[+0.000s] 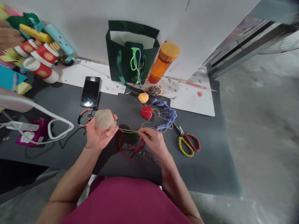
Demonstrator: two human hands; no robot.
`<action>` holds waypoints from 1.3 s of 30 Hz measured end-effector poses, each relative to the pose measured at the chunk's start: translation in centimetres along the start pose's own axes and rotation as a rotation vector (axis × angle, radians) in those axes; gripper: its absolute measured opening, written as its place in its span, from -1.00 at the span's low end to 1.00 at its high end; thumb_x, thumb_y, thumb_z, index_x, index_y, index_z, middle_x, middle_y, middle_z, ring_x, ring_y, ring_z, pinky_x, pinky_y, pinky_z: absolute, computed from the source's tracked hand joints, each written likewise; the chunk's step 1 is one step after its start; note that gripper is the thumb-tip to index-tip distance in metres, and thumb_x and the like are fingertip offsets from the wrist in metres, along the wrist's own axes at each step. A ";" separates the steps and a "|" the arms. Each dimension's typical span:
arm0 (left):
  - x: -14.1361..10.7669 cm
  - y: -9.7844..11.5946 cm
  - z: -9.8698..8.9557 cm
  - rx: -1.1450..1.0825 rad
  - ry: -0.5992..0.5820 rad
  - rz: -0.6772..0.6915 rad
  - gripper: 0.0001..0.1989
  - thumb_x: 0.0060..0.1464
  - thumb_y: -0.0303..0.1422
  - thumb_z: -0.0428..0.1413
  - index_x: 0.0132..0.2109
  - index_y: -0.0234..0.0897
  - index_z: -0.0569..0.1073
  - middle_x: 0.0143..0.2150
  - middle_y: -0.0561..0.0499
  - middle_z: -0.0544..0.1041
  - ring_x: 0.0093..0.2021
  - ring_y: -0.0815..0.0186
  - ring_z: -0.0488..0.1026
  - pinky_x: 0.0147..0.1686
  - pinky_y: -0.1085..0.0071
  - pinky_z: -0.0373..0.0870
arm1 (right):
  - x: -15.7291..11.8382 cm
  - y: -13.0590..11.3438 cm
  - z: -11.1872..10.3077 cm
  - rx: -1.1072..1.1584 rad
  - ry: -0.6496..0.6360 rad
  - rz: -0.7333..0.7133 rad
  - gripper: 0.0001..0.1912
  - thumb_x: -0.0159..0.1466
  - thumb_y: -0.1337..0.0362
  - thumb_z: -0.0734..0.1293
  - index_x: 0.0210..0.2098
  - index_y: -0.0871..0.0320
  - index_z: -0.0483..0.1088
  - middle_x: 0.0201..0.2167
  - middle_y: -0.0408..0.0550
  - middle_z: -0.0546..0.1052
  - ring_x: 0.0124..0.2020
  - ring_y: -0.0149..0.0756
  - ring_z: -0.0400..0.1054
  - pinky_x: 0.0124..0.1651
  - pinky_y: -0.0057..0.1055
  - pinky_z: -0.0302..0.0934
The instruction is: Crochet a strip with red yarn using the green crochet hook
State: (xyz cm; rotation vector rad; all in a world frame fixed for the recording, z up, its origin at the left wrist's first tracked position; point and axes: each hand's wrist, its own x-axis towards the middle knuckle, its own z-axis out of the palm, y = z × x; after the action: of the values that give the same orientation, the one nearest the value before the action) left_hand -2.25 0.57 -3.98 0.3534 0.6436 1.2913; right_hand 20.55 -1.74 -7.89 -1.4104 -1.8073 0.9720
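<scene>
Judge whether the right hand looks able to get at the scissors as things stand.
Probably yes: the scissors lie near the right hand, and nothing covers their handles. Its fingers pinch strands of yarn, though, which it would likely have to drop first.

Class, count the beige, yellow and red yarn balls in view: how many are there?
3: the beige ball in the left hand, the yellow ball near the green bag, and the red ball beside the yellow one.

tabletop is lying open right of scissors, bag is blocking the back, white cable is looping at left
</scene>
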 end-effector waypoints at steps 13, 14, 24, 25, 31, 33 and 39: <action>0.4 1.1 1.0 -0.221 0.247 0.014 -0.66 0.25 -0.02 0.17 -0.10 -0.20 0.56 -0.35 0.03 0.56 -0.51 0.47 0.37 -0.52 0.51 0.28 | -1.6 -0.3 -6.1 -0.217 0.222 -0.064 -0.70 0.33 0.25 0.38 0.04 0.04 0.58 0.13 0.10 0.61 -0.42 -0.36 0.46 -0.37 -0.35 0.41; 0.4 0.6 1.0 -0.193 0.236 -0.047 -0.65 0.24 -0.02 0.18 -0.12 -0.23 0.56 -0.35 0.01 0.57 -0.50 0.45 0.38 -0.51 0.50 0.29 | -1.4 -1.0 -5.8 -0.221 0.288 -0.082 -0.69 0.34 0.27 0.38 0.06 0.04 0.57 0.14 0.11 0.60 -0.37 -0.33 0.49 -0.34 -0.33 0.43; -0.6 -3.0 -0.6 0.051 0.008 -0.325 -0.65 0.05 -0.20 0.36 -0.07 -0.28 0.58 -0.13 -0.08 0.68 -0.16 0.18 0.63 -0.13 0.34 0.54 | 0.5 -3.0 2.2 0.382 -0.050 -0.160 -0.33 0.40 0.19 0.36 0.44 -0.03 0.14 0.40 0.12 0.37 0.38 -0.11 0.34 0.40 -0.07 0.28; -0.6 -3.0 -0.6 0.051 -0.034 -0.329 -0.59 0.01 -0.20 0.39 -0.02 -0.27 0.58 -0.11 -0.08 0.69 -0.17 0.18 0.64 -0.13 0.34 0.54 | 0.6 -2.8 2.4 0.414 -0.078 -0.137 -0.32 0.39 0.15 0.37 0.44 -0.01 0.14 0.38 0.13 0.39 0.35 -0.11 0.36 0.38 -0.10 0.31; -0.7 -3.1 -0.6 -0.003 -0.095 -0.311 -0.53 -0.03 -0.24 0.43 0.04 -0.23 0.57 -0.11 -0.04 0.70 -0.18 0.20 0.66 -0.16 0.37 0.58 | 0.6 -1.7 1.5 0.576 -0.052 0.037 -0.40 0.30 -0.05 0.44 0.23 0.06 0.37 -0.20 -0.03 0.62 -0.32 -0.33 0.52 -0.33 -0.43 0.44; -0.6 -3.3 -0.7 -0.015 -0.052 -0.320 -0.64 0.05 -0.24 0.38 -0.03 -0.27 0.57 -0.13 -0.08 0.70 -0.18 0.17 0.67 -0.19 0.35 0.60 | 0.7 -1.6 1.3 0.550 0.028 0.094 -0.58 0.30 -0.07 0.42 -0.01 0.10 0.49 -0.50 -0.20 0.51 -0.52 -0.40 0.38 -0.46 -0.49 0.29; 0.0 -2.7 -0.3 -0.115 0.146 -0.421 -0.71 0.31 -0.16 0.15 -0.07 -0.32 0.54 -0.26 -0.09 0.66 -0.28 0.27 0.65 -0.25 0.41 0.59 | 0.8 -1.8 1.8 0.433 0.165 0.134 -0.55 0.26 -0.14 0.41 -0.45 0.13 0.51 -0.61 -0.19 0.43 -0.61 -0.47 0.17 -0.54 -0.49 0.10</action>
State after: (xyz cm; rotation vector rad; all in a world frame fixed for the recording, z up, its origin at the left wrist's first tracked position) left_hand -0.36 -0.13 -5.75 0.0239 0.7191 0.9492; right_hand 17.98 -1.53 -7.30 -1.3021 -1.2974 1.1928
